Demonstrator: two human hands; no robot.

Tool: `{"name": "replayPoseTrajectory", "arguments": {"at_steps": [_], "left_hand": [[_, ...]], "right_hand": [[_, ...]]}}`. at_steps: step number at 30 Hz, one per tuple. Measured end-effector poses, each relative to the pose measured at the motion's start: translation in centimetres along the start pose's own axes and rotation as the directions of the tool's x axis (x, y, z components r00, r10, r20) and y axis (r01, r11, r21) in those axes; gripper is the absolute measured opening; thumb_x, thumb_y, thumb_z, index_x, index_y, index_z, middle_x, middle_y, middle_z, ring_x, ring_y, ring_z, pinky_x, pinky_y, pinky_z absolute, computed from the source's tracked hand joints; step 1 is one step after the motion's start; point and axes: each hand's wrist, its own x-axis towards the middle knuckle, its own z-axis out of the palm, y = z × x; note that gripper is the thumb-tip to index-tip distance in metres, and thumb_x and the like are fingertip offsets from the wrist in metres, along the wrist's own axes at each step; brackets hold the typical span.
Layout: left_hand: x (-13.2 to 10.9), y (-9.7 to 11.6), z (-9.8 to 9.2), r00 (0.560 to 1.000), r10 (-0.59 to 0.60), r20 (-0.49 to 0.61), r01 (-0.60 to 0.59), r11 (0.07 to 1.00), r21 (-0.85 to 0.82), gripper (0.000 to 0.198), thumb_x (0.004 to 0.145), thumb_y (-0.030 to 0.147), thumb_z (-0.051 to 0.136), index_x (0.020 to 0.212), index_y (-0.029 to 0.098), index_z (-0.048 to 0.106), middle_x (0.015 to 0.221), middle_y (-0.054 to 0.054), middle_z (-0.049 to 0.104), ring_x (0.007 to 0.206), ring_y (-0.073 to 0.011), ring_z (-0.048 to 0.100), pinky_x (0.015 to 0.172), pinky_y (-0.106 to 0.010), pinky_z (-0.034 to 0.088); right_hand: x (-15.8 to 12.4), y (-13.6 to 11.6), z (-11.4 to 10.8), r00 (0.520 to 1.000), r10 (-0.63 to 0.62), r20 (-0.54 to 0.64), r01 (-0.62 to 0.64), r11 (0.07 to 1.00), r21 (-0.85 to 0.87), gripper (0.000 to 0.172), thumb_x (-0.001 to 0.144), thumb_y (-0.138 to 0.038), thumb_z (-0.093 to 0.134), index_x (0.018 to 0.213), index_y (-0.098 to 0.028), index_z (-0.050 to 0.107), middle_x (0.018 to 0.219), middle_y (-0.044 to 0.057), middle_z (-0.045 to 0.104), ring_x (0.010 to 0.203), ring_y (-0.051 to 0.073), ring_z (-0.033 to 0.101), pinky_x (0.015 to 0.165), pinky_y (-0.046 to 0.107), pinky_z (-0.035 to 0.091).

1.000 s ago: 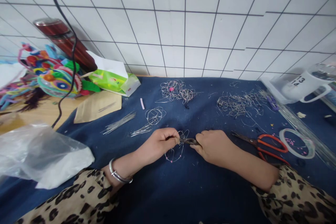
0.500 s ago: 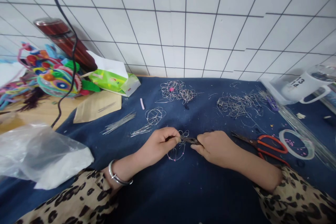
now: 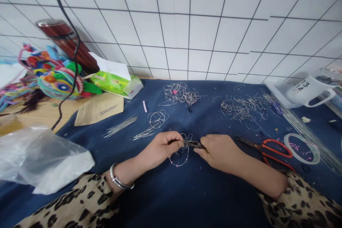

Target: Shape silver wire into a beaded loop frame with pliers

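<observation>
Between thumb and fingers, my left hand point(image 3: 160, 149) pinches a wire ornament point(image 3: 179, 165) made of thin silvery loops with small pink beads on its lower ring. My right hand point(image 3: 219, 151) is closed around a pair of dark pliers point(image 3: 196, 144), whose jaws point left and meet the wire right at my left fingertips. Exactly what the jaw tips grip is too small to tell. Just beyond my left hand lie a round wire frame point(image 3: 157, 118) and a bundle of short wires point(image 3: 143, 133).
Red-handled scissors point(image 3: 276, 149) and a round dish point(image 3: 301, 148) of pink beads lie right. Tangled wire point(image 3: 242, 107) and beaded wire pieces point(image 3: 177, 92) lie farther back. Straight wires point(image 3: 121, 125), a plastic bag point(image 3: 45, 156) and a tissue pack point(image 3: 114, 81) are left; a white mug point(image 3: 311, 91) stands right.
The pliers have turned slightly at the wire, and the beaded ring has shifted a little. Both hands keep nearly the same place and grip.
</observation>
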Motion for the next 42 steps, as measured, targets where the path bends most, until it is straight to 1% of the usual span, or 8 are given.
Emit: {"name": "replayPoseTrajectory", "arguments": {"at_steps": [4,12,15,18,21,24,33,42], "left_hand": [[-0.06,-0.05,-0.02,1.000,0.009,0.004,-0.009,1.000,0.010,0.014,0.080,0.023,0.048,0.072,0.015,0.056,0.053,0.006,0.041,0.047,-0.0070,0.038,0.048,-0.018,0.035],[0.05,-0.23,0.15,0.997,0.071,-0.024,-0.069,0.994,0.081,0.014,0.082,0.023,0.048,0.075,0.015,0.057,0.058,0.005,0.044,0.051,-0.0070,0.039,0.049,-0.018,0.034],[0.09,-0.49,0.16,0.991,0.124,-0.041,-0.116,0.982,0.150,0.013,0.082,0.021,0.048,0.075,0.014,0.058,0.063,0.003,0.047,0.055,-0.0078,0.042,0.052,-0.019,0.035],[0.10,-0.69,0.12,0.977,0.202,-0.063,-0.183,0.957,0.227,0.012,0.081,0.020,0.049,0.076,0.014,0.058,0.066,0.002,0.051,0.059,-0.0086,0.045,0.056,-0.020,0.037],[0.08,-0.74,0.10,0.958,0.273,-0.085,-0.238,0.927,0.288,0.011,0.081,0.017,0.049,0.076,0.015,0.059,0.067,0.002,0.052,0.060,-0.0089,0.047,0.056,-0.021,0.037],[0.02,-0.72,0.09,0.944,0.314,-0.096,-0.268,0.905,0.330,0.011,0.080,0.015,0.050,0.075,0.015,0.059,0.067,0.002,0.052,0.060,-0.0093,0.047,0.057,-0.022,0.037],[-0.01,-0.72,0.06,0.946,0.309,-0.099,-0.254,0.895,0.367,0.011,0.080,0.015,0.050,0.074,0.015,0.059,0.066,0.001,0.053,0.060,-0.0097,0.048,0.057,-0.022,0.037],[-0.14,-0.55,-0.12,0.954,0.288,-0.087,-0.245,0.913,0.327,0.012,0.082,0.017,0.050,0.076,0.014,0.059,0.067,0.001,0.054,0.061,-0.0095,0.048,0.058,-0.021,0.038]], "right_hand": [[0.00,0.06,0.10,1.000,0.000,-0.018,0.000,1.000,0.008,0.038,0.088,-0.047,0.031,0.080,-0.018,0.054,0.075,0.004,0.061,0.069,0.018,0.059,0.059,0.028,0.037],[-0.01,0.21,-0.06,1.000,0.013,0.010,-0.014,1.000,0.020,0.041,0.089,-0.048,0.027,0.076,-0.019,0.054,0.072,0.002,0.063,0.063,0.018,0.059,0.055,0.027,0.034],[0.05,0.28,-0.06,1.000,0.017,0.007,-0.017,0.999,0.027,0.041,0.089,-0.048,0.028,0.076,-0.019,0.053,0.071,0.002,0.063,0.062,0.017,0.059,0.054,0.026,0.033],[0.09,0.37,-0.03,1.000,0.013,-0.006,-0.013,0.999,0.031,0.041,0.089,-0.049,0.028,0.075,-0.019,0.053,0.071,0.002,0.063,0.062,0.017,0.059,0.054,0.026,0.031],[0.10,0.42,0.02,1.000,-0.007,-0.016,0.007,0.999,0.039,0.041,0.089,-0.048,0.028,0.075,-0.019,0.053,0.071,0.002,0.062,0.062,0.016,0.058,0.053,0.025,0.030],[0.08,0.46,0.13,1.000,-0.015,-0.023,0.016,0.999,0.043,0.041,0.089,-0.048,0.028,0.074,-0.019,0.053,0.071,0.002,0.062,0.062,0.016,0.058,0.053,0.025,0.029],[0.19,0.56,0.39,1.000,-0.016,-0.023,0.016,1.000,0.025,0.041,0.089,-0.049,0.028,0.074,-0.020,0.052,0.070,0.001,0.062,0.061,0.016,0.058,0.053,0.026,0.029],[0.11,0.38,0.26,1.000,-0.007,-0.027,0.007,1.000,0.004,0.038,0.089,-0.048,0.029,0.076,-0.020,0.052,0.072,0.001,0.062,0.062,0.017,0.058,0.053,0.027,0.030]]}}
